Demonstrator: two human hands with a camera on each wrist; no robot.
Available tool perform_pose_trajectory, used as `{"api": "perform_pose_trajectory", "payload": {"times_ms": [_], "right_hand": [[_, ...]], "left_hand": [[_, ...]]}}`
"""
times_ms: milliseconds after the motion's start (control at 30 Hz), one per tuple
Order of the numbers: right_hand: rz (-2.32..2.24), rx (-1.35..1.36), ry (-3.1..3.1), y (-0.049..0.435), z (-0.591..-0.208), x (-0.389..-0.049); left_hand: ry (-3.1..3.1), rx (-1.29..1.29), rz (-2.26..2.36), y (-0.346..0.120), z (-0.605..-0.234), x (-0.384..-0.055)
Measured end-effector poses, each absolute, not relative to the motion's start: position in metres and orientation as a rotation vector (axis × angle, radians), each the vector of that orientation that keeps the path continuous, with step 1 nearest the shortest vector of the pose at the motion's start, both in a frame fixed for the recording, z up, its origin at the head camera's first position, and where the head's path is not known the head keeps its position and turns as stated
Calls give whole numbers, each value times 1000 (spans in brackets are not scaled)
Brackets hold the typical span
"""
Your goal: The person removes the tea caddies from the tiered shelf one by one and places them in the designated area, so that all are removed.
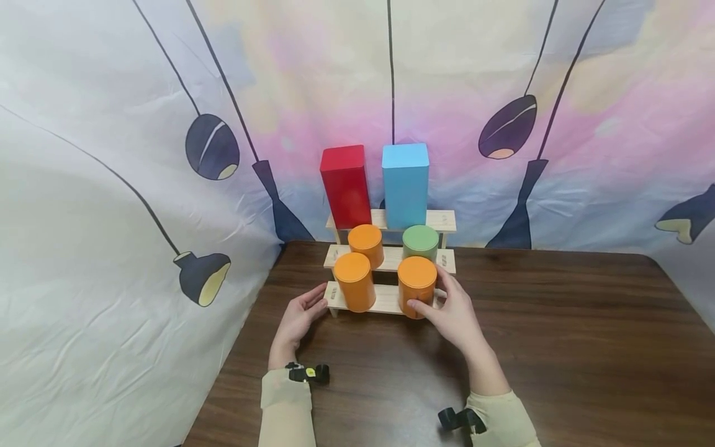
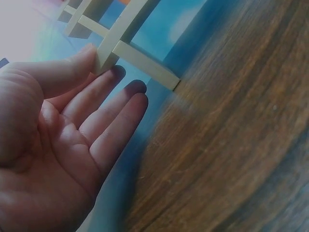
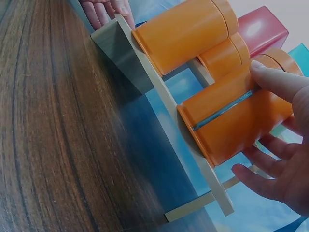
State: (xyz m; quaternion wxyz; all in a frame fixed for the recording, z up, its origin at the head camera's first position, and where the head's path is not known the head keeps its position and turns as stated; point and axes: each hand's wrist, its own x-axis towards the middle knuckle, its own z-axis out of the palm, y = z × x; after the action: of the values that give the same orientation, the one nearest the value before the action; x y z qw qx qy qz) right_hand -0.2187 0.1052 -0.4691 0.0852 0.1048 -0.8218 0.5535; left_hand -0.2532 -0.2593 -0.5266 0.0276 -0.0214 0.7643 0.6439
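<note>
A three-step wooden rack (image 1: pixel 385 299) stands on the table. My right hand (image 1: pixel 455 312) holds the orange canister (image 1: pixel 417 292) at the right of the lowest step, thumb in front and fingers around its far side. In the right wrist view, this canister (image 3: pixel 231 116) has a dark vertical seam and its base is at the board. At the lowest step's left end, my left hand (image 1: pixel 298 320) pinches the board's edge between thumb and forefinger; the other fingers (image 2: pixel 118 130) extend below it. Another orange canister (image 1: pixel 355 284) stands on the left of that step.
On the middle step are an orange canister (image 1: pixel 365 243) and a green canister (image 1: pixel 421 241). A tall red box (image 1: pixel 346 189) and a light blue box (image 1: pixel 405 189) stand on the top step. Behind the brown table (image 1: pixel 558 323) hangs a lamp-patterned cloth (image 1: pixel 346 74).
</note>
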Motion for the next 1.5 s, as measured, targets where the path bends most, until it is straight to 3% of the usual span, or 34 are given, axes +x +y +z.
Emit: {"api": "perform_pose_trajectory", "payload": {"times_ms": [1500], "right_hand": [[1713, 258, -2469, 104, -476, -214]], "left_hand": [[2395, -35, 1933, -262, -530, -248]]}}
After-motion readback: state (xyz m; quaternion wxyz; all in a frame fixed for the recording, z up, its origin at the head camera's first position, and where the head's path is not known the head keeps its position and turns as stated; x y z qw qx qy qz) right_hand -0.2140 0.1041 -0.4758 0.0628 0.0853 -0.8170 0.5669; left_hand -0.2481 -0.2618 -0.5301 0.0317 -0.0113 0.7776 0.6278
